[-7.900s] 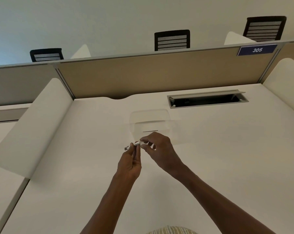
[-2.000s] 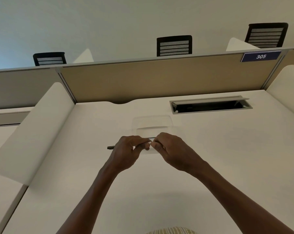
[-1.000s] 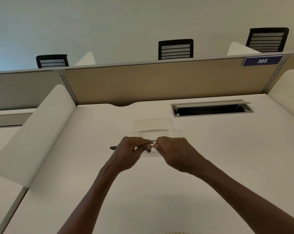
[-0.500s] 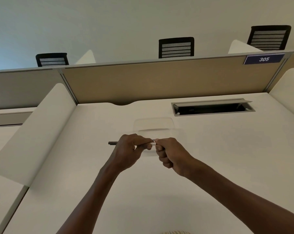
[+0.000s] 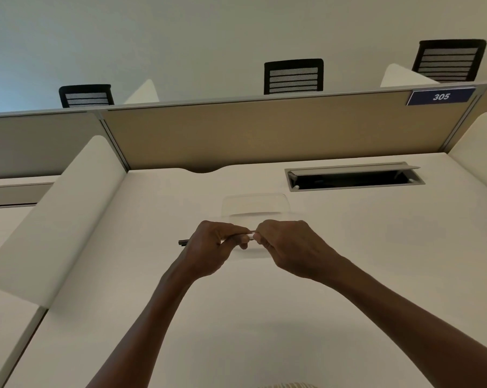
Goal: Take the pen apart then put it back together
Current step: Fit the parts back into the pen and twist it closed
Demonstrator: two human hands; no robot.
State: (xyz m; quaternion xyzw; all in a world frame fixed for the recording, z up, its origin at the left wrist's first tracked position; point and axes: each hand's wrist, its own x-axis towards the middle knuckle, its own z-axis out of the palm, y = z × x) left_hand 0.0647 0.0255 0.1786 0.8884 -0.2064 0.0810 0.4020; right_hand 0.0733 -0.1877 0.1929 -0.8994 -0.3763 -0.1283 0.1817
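I hold a thin pen (image 5: pixel 250 237) level above the white desk (image 5: pixel 264 317), both hands meeting at its middle. My left hand (image 5: pixel 211 250) is closed around the barrel, and the pen's dark end (image 5: pixel 184 242) pokes out to the left of that fist. My right hand (image 5: pixel 287 247) pinches the other end between thumb and fingers, which hide it. Only a short pale stretch of the barrel shows between the two hands.
A clear plastic tray (image 5: pixel 254 205) lies on the desk just behind my hands. An open cable hatch (image 5: pixel 354 177) sits at the back right. Rounded white dividers stand left (image 5: pixel 54 219) and right (image 5: pixel 485 152), with a tan partition (image 5: pixel 264 130) behind.
The pen's two ends were brought together over the last seconds; my right hand has moved in close to the left. The gap between the hands is now very small.
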